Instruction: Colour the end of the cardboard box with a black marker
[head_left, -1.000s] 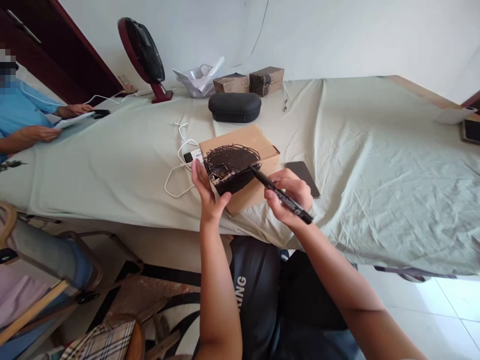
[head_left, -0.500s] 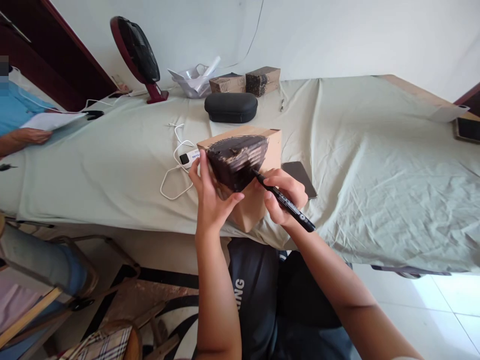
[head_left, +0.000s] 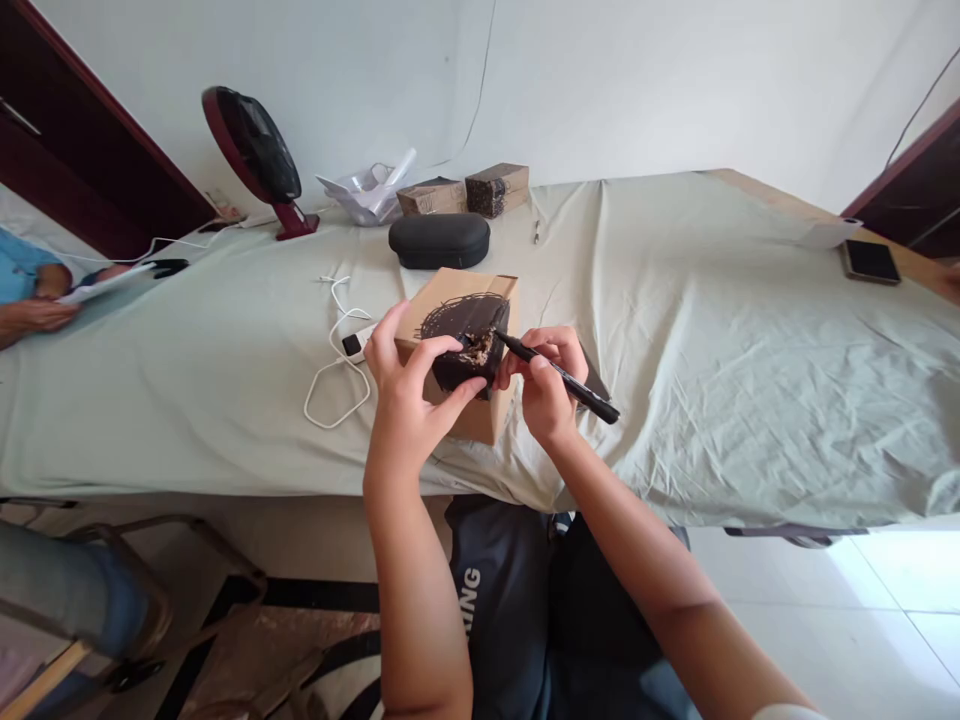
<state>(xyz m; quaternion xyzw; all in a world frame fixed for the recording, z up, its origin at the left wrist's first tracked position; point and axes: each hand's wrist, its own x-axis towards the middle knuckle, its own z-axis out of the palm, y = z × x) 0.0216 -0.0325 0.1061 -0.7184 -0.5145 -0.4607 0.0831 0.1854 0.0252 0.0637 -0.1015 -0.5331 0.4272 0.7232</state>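
Steadies a cardboard box [head_left: 472, 283] at tabletop [head_left: 712, 350] centre, left hand [head_left: 405, 400] curled round its black-scribbled near corner. Pinches a black marker [head_left: 592, 402] in the right hand [head_left: 544, 390], tip on the scribble. Black case [head_left: 439, 240] at 12 o'clock of the box, white cable [head_left: 330, 375] at 9. Shows "ING" on dark clothing [head_left: 495, 580] below.

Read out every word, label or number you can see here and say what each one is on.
"ING": white letters on the dark shirt, the word's start hidden.
On the marker in the right hand: white print, too blurred to read.
On the cardboard box held by the left hand: black scribble, nothing legible.
On the white plug beside it: label too small to read.
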